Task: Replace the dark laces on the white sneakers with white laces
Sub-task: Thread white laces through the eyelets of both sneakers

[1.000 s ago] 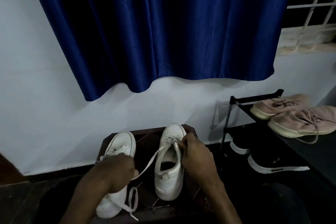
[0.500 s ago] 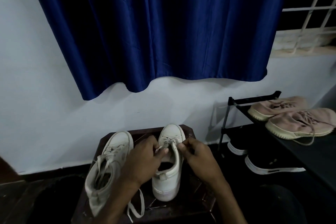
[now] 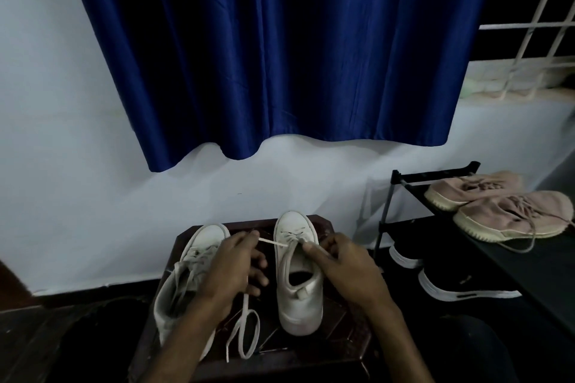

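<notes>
Moved: your left hand (image 3: 230,270) has drawn away from the tongue of the right-hand sneaker (image 3: 298,298) toward the left-hand sneaker (image 3: 205,236), pulling a short run of white lace (image 3: 273,242) taut. Your right hand (image 3: 348,267) stays at the lacing.
Lace: white, flat and narrow. One run stretches from your left fingers to the front eyelets, and the slack drops below that hand and loops on the counter (image 3: 342,329) between the two shoes.
Hands: left pinches the lace near its tip. Right pinches the other strand at the right edge of the lacing, thumb on top.
Done: no dark lace shows on either shoe. The left-hand sneaker looks laced in pale lace, though the light is dim. The right-hand one has crossings only at the front.
Left: by my reading, you have the upper eyelets of the right-hand sneaker to thread, then the tying.
Sneakers: side by side on the small dark counter, toes to the wall. The right-hand one stands upright and the left-hand one leans outward.
Around: shoe rack (image 3: 435,176) at right with a pink pair (image 3: 510,214) on top and a black pair (image 3: 460,288) below. A blue curtain (image 3: 295,56) hangs above.
</notes>
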{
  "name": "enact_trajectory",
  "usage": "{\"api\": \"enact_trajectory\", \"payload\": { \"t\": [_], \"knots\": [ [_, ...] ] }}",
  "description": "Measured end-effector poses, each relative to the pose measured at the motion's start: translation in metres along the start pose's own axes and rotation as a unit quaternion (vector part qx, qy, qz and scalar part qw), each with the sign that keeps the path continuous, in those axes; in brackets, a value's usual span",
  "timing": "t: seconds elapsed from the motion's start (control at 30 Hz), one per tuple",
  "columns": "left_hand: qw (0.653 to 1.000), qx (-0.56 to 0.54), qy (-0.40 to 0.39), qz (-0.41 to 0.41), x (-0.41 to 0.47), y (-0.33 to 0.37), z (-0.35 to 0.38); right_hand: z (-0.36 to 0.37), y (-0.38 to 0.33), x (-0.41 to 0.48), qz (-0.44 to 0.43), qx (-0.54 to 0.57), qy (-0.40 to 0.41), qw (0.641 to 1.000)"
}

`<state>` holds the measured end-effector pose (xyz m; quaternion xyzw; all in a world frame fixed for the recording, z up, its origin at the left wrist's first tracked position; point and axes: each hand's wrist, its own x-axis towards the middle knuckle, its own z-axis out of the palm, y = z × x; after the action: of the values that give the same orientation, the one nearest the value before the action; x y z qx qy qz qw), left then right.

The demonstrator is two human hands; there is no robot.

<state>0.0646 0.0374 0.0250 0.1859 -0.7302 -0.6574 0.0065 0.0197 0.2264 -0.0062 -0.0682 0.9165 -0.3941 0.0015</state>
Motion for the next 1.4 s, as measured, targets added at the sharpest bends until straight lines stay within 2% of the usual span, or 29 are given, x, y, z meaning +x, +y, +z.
{"api": "enact_trajectory", "payload": {
  "t": [0.1, 0.17, 0.3, 0.4, 0.47, 0.53, 0.7, 0.77, 0.83, 0.93, 1.07, 1.27, 1.4],
  "knots": [
    [0.999, 0.005, 0.002, 0.033, -0.010, 0.031, -0.016, -0.031, -0.015, 0.007, 0.019, 0.139, -0.033, 0.990],
    [0.997, 0.001, -0.005, 0.072, -0.019, 0.060, -0.024, -0.062, -0.042, 0.011, 0.010, 0.269, -0.071, 0.960],
    [0.988, -0.023, -0.024, 0.154, -0.046, 0.129, -0.035, -0.123, -0.114, 0.010, -0.075, 0.404, -0.131, 0.902],
    [0.971, 0.004, 0.005, 0.238, -0.068, 0.176, -0.042, -0.159, -0.165, 0.001, -0.135, 0.474, -0.159, 0.855],
    [0.959, 0.004, 0.022, 0.281, -0.079, 0.200, -0.045, -0.177, -0.190, -0.005, -0.179, 0.475, -0.173, 0.844],
    [0.952, -0.010, 0.005, 0.305, -0.092, 0.218, -0.047, -0.187, -0.206, -0.011, -0.216, 0.443, -0.175, 0.852],
    [0.926, 0.047, -0.053, 0.370, -0.116, 0.242, -0.049, -0.201, -0.233, -0.019, -0.242, 0.344, -0.018, 0.907],
    [0.915, 0.077, -0.050, 0.392, -0.119, 0.248, -0.047, -0.207, -0.240, -0.024, -0.255, 0.284, 0.032, 0.924],
    [0.902, 0.084, -0.032, 0.422, -0.122, 0.251, -0.043, -0.212, -0.242, -0.024, -0.278, 0.179, 0.082, 0.940],
    [0.881, 0.083, 0.008, 0.465, -0.127, 0.257, -0.035, -0.220, -0.245, -0.023, -0.289, 0.063, 0.116, 0.948],
    [0.867, 0.051, 0.064, 0.492, -0.127, 0.268, -0.029, -0.226, -0.249, -0.027, -0.318, 0.099, 0.121, 0.935],
    [0.879, 0.045, 0.103, 0.463, -0.123, 0.274, -0.022, -0.225, -0.252, -0.023, -0.323, 0.173, 0.167, 0.915],
    [0.880, 0.047, 0.105, 0.461, -0.123, 0.277, -0.019, -0.228, -0.255, -0.023, -0.334, 0.197, 0.146, 0.910]
  ]
}}
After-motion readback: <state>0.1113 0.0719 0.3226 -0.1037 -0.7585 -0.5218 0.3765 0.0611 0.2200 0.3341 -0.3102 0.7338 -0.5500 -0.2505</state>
